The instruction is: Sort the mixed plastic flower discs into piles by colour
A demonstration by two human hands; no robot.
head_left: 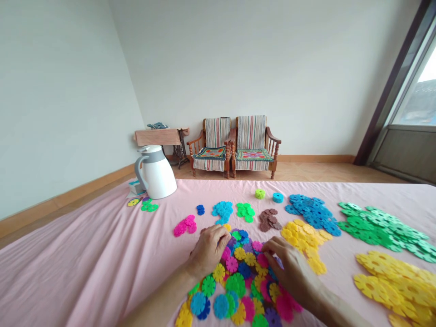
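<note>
A mixed pile of flower-shaped plastic discs [235, 284] in pink, yellow, green, blue and purple lies between my hands on the pink cloth. At the pile's far left edge is my left hand [210, 247], its fingers curled and pressed together. A yellow disc [227, 226] shows just beyond its fingertips. My right hand [288, 262] reaches over the pile's right side with bent fingers close to the pink and purple discs. Whatever either hand pinches is hidden by the fingers.
Sorted groups surround the pile: pink [185, 225], light blue [222, 211], brown [269, 220], blue [311, 210], yellow [303, 238] and green discs [381, 227]. Larger yellow discs [398, 286] lie at right. A white jug [158, 175] stands back left. Two chairs [235, 147] are beyond.
</note>
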